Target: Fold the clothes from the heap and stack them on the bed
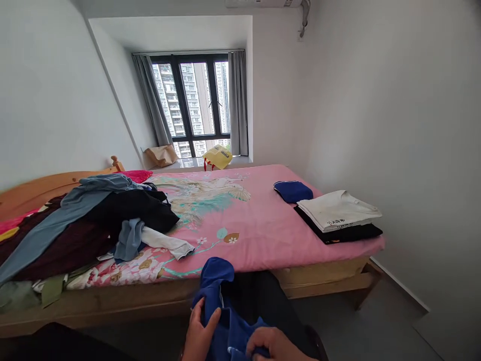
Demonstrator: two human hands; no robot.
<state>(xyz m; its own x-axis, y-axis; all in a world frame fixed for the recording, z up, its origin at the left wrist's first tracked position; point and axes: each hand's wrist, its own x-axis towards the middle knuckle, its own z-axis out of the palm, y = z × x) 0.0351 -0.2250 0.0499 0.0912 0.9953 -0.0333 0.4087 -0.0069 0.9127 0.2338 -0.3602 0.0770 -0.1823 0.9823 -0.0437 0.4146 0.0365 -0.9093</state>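
A crumpled royal-blue garment [214, 293] with thin white trim hangs over my lap, its upper end resting against the bed's edge; its exact kind does not show. My left hand [199, 328] grips the cloth at its left side, thumb and fingers pressed around it. At the lower right, my right hand [274, 343] is closed on another part of the same blue cloth, fingers curled under. The lowest part of the garment is cut off by the frame's bottom edge.
A pink patterned bed sheet [259, 225] covers the bed. Mixed clothes [93, 215] lie heaped on the left. Folded white shirts [338, 210] top a folded black garment [349, 234] on the right, beside a folded blue garment [293, 191]. A yellow bag [218, 157] and brown paper bag [162, 156] sit by the window.
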